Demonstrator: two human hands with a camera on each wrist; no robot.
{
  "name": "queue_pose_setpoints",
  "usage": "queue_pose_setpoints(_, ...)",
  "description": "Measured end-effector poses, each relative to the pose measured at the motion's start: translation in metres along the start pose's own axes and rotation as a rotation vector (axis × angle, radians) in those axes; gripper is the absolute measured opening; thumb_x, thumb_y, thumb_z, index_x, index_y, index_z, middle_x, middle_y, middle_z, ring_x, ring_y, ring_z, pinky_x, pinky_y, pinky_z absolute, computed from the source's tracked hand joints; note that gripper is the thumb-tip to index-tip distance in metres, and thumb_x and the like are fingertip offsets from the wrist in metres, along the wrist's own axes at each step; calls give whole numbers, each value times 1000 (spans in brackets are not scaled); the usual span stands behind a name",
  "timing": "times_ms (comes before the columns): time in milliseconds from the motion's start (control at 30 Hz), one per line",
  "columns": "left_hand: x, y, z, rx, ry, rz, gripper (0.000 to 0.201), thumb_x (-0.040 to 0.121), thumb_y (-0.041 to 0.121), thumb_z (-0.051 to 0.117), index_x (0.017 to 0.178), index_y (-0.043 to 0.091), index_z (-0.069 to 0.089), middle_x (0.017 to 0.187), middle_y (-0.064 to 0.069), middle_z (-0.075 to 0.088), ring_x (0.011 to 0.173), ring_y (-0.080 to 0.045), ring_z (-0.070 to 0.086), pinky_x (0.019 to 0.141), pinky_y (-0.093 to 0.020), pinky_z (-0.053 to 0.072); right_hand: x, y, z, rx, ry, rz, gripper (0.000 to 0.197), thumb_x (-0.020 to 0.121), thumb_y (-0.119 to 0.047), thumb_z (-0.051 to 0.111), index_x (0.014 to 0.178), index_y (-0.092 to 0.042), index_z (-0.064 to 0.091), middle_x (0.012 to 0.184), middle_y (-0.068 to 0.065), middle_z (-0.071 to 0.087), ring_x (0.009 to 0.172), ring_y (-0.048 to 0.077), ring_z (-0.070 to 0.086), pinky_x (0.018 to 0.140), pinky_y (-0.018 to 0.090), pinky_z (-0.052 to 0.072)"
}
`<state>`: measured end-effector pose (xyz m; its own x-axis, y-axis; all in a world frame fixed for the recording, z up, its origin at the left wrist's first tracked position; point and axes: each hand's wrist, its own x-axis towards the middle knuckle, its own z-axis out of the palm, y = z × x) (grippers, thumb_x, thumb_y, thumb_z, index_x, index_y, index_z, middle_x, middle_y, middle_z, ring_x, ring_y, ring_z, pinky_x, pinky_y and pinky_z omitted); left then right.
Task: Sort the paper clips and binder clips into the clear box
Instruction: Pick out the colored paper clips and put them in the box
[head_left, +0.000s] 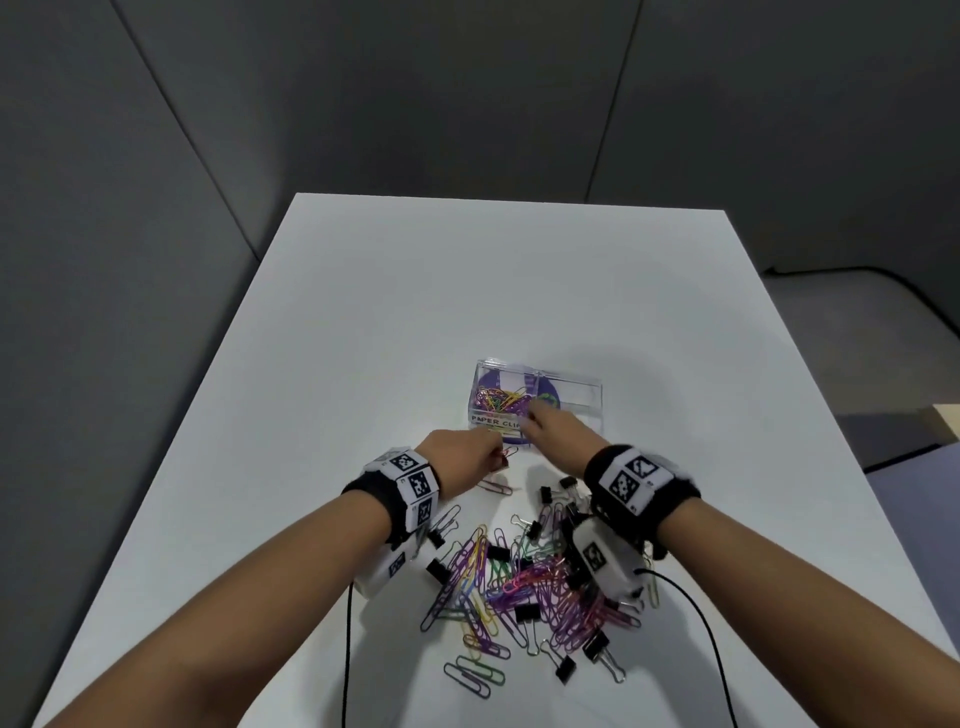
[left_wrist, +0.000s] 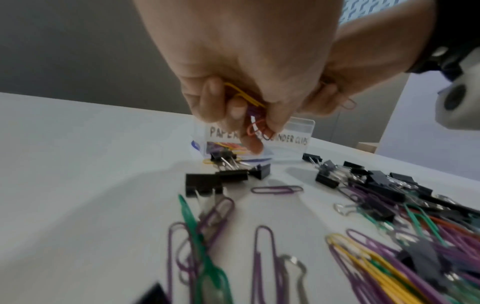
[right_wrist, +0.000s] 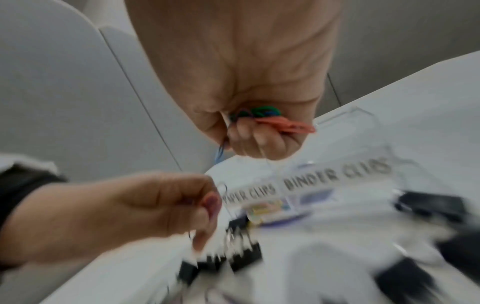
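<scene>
Two hands work at the near edge of the box (head_left: 540, 395), a clear case with two compartments on the white bench (head_left: 395, 291). Its front carries the labels PAPER CLIPS on the left and BINDER CLIPS on the right; coloured paper clips (head_left: 501, 401) already lie in the left compartment. The left hand (head_left: 462, 460) hovers just before the box, fingers curled round a small bunch of clips (left_wrist: 253, 115) – yellow, purple, orange. The right hand (head_left: 553, 428) is over the box's front edge, fingers closed on another bunch (right_wrist: 272, 121) – green, blue, orange. Nearer the person a loose heap of paper clips (head_left: 514, 587) sprawls on the bench, with black binder clips (head_left: 524, 613) scattered through and around it
</scene>
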<state>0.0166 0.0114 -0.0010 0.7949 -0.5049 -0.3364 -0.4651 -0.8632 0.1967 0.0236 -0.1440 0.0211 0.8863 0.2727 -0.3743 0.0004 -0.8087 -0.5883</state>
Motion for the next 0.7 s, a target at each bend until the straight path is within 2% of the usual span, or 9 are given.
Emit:
queue_pose_setpoints(67, -1, -8, -6, -26, -30, -1, 29, 101, 29, 32, 118, 11, 49, 112, -10, 65, 97, -29, 62, 75, -32, 44, 17, -14, -12, 139, 100, -52, 17, 100, -18, 30, 88, -9, 38, 78, 6, 48, 72, 20, 41, 66, 29, 31)
queue_pose_setpoints(133, -3, -16, -9, -55, -57, 6, 30, 102, 28, 32, 123, 15, 49, 114, -8, 66, 100, -29, 62, 78, -32, 45, 36, -30, -22, 238, 170, -97, 15, 100, -17, 29, 88, -9, 36, 69, -1, 40, 61, 15, 35, 58, 31, 28)
queue_pose_setpoints(267, -8, -33, -15, -92, -74, -20, 32, 102, 26, 31, 126, 15, 49, 116, -9, 64, 103, -27, 60, 80, -32, 45, 62, -47, -26, 225, 170, -127, 12, 100, -14, 28, 90, -9, 34, 70, 1, 40, 56, 13, 37, 53, 28, 30)
queue_pose_setpoints(333, -10, -44, -17, -110, -73, -41, 32, 101, 24, 32, 125, 14, 50, 117, -9, 63, 105, -27, 59, 84, -34, 46, 69, -42, -21, 125, 135, -94, 9, 98, -10, 31, 92, -9, 37, 77, 5, 46, 62, 19, 43, 60, 30, 33)
queue_pose_setpoints(433, -14, -59, -22, -115, -68, -69, 30, 101, 23, 33, 122, 14, 53, 118, -8, 62, 106, -25, 58, 86, -34, 45, 65, -29, -16, -157, 17, -40, 18, 95, -7, 35, 103, -3, 51, 102, 18, 60, 93, 31, 55, 78, 35, 39)
queue_pose_setpoints(500, -14, -65, -27, -119, -49, -72, 30, 100, 22, 34, 122, 13, 54, 119, -8, 61, 107, -25, 57, 86, -34, 44, 58, -23, -16, -235, -17, -72, 27, 94, -7, 38, 116, -2, 53, 120, 15, 60, 109, 30, 55, 89, 35, 42)
queue_pose_setpoints(600, -3, -61, -38, -119, 0, -60, 30, 101, 23, 35, 120, 12, 55, 117, -9, 60, 106, -25, 57, 85, -34, 44, 47, -16, -20, -176, 71, -147, 30, 92, -5, 41, 118, -6, 55, 121, 12, 61, 109, 29, 57, 92, 37, 45)
queue_pose_setpoints(700, 16, -43, -50, -106, 69, -42, 30, 100, 24, 34, 118, 12, 56, 115, -9, 58, 105, -26, 57, 82, -34, 43, 37, -4, -22, -162, 137, -164, 25, 90, -6, 42, 105, -7, 62, 106, 12, 66, 95, 27, 61, 84, 39, 49)
